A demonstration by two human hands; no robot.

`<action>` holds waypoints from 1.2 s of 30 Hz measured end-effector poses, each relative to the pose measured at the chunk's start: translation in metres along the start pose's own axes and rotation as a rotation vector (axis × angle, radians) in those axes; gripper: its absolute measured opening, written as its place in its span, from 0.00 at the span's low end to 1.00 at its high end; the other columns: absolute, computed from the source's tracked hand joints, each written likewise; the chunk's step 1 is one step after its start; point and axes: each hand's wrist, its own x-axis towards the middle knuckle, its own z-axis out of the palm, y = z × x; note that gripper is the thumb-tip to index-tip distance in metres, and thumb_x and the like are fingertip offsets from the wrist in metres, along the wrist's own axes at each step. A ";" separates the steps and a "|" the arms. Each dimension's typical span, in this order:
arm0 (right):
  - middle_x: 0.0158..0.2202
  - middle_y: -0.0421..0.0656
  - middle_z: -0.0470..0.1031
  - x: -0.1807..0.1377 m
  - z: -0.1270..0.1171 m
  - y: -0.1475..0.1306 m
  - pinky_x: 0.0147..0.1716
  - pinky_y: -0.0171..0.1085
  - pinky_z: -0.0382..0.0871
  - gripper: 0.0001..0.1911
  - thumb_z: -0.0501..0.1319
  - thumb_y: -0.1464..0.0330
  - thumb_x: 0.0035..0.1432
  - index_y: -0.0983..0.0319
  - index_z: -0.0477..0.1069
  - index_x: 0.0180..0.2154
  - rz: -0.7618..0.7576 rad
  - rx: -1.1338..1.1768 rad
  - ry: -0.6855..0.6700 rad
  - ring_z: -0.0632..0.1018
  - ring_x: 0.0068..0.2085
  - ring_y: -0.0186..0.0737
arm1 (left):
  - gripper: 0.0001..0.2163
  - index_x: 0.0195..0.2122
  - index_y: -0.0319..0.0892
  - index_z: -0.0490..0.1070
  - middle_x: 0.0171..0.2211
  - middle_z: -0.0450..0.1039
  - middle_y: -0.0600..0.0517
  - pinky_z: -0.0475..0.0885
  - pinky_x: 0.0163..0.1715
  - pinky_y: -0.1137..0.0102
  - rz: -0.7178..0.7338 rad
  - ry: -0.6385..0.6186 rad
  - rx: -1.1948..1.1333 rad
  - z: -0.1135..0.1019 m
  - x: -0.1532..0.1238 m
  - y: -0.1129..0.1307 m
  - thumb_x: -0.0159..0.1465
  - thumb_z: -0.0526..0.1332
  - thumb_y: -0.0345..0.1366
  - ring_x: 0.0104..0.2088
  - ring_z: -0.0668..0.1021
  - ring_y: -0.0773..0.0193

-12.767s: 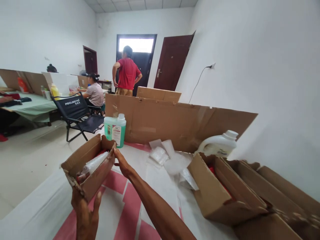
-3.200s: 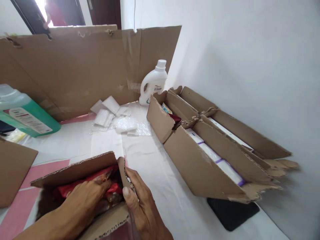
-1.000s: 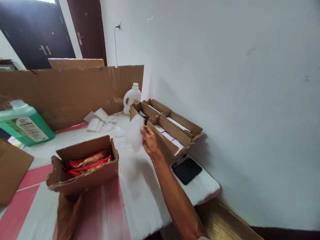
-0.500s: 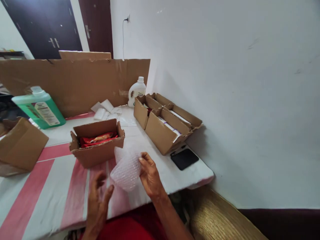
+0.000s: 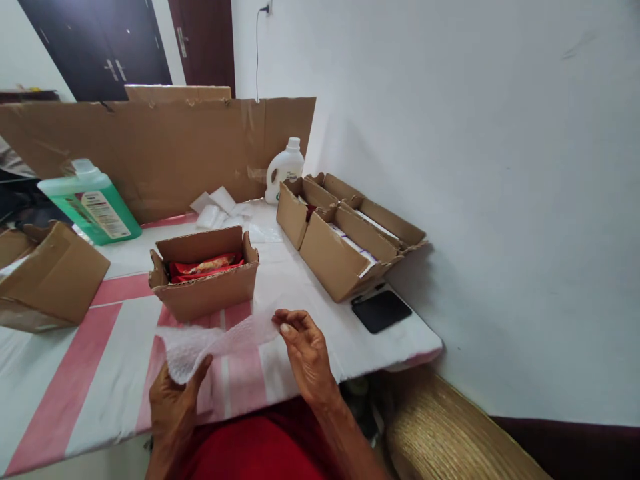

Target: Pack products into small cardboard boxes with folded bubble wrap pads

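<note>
A sheet of clear bubble wrap (image 5: pixel 200 347) stretches between my hands above the striped table edge. My left hand (image 5: pixel 175 393) has its thumb and fingers around the sheet's left end. Thumb and fingertips of my right hand (image 5: pixel 305 350) pinch the right end. Just beyond the sheet stands an open cardboard box (image 5: pixel 205 297) with shiny red packets (image 5: pixel 205 265) inside.
Joined cardboard boxes (image 5: pixel 320 267) stand by the wall, holding white boxes and other items. A black flat device (image 5: pixel 381 311) lies before them. Also here: a green liquid bottle (image 5: pixel 95 207), white jug (image 5: pixel 287 170), folded plastic pieces (image 5: pixel 217 208) and another carton (image 5: pixel 55 277).
My left hand, free and apart before, now grips the bubble wrap's left end. The sheet has spread out wider to the left, and the camera view has shifted slightly.
</note>
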 end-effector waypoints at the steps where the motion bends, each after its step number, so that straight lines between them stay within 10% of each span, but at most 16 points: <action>1: 0.43 0.40 0.79 0.000 -0.002 0.001 0.56 0.43 0.66 0.13 0.75 0.66 0.50 0.58 0.74 0.36 0.004 -0.006 0.005 0.77 0.48 0.41 | 0.29 0.40 0.38 0.79 0.36 0.83 0.45 0.78 0.41 0.60 -0.018 0.032 -0.002 -0.002 0.001 0.000 0.44 0.74 0.56 0.40 0.83 0.49; 10: 0.37 0.40 0.76 -0.009 -0.023 0.029 0.43 0.37 0.73 0.07 0.69 0.65 0.58 0.59 0.74 0.37 -0.143 -0.505 0.002 0.78 0.40 0.39 | 0.24 0.25 0.41 0.74 0.18 0.69 0.54 0.70 0.26 0.64 -0.045 0.103 0.143 -0.017 0.000 -0.006 0.46 0.71 0.59 0.25 0.74 0.57; 19: 0.37 0.42 0.75 -0.007 -0.038 0.038 0.40 0.38 0.73 0.09 0.56 0.77 0.63 0.58 0.71 0.39 -0.570 -0.975 -0.095 0.77 0.40 0.40 | 0.19 0.32 0.43 0.74 0.29 0.74 0.54 0.70 0.37 0.71 0.227 -0.040 -0.016 -0.022 0.005 -0.017 0.64 0.60 0.55 0.33 0.75 0.64; 24: 0.50 0.49 0.74 -0.008 -0.032 0.026 0.53 0.49 0.71 0.17 0.58 0.76 0.65 0.58 0.69 0.53 -0.759 -1.197 -0.112 0.74 0.53 0.48 | 0.16 0.31 0.43 0.78 0.26 0.73 0.55 0.69 0.30 0.70 0.317 0.078 0.104 -0.027 -0.002 -0.024 0.57 0.68 0.52 0.26 0.73 0.65; 28: 0.65 0.53 0.66 -0.011 -0.001 0.022 0.64 0.57 0.58 0.32 0.64 0.69 0.63 0.60 0.60 0.66 -0.789 -1.391 -0.462 0.62 0.66 0.56 | 0.16 0.28 0.43 0.78 0.22 0.72 0.56 0.66 0.25 0.69 0.421 0.133 0.212 -0.027 -0.005 -0.034 0.56 0.69 0.53 0.22 0.69 0.66; 36: 0.33 0.41 0.76 0.000 0.009 0.031 0.39 0.42 0.61 0.04 0.67 0.69 0.63 0.59 0.74 0.35 -0.781 -1.537 -0.634 0.71 0.38 0.43 | 0.13 0.30 0.45 0.77 0.27 0.74 0.56 0.70 0.28 0.69 0.562 0.126 0.231 -0.039 -0.005 -0.022 0.57 0.70 0.50 0.26 0.74 0.65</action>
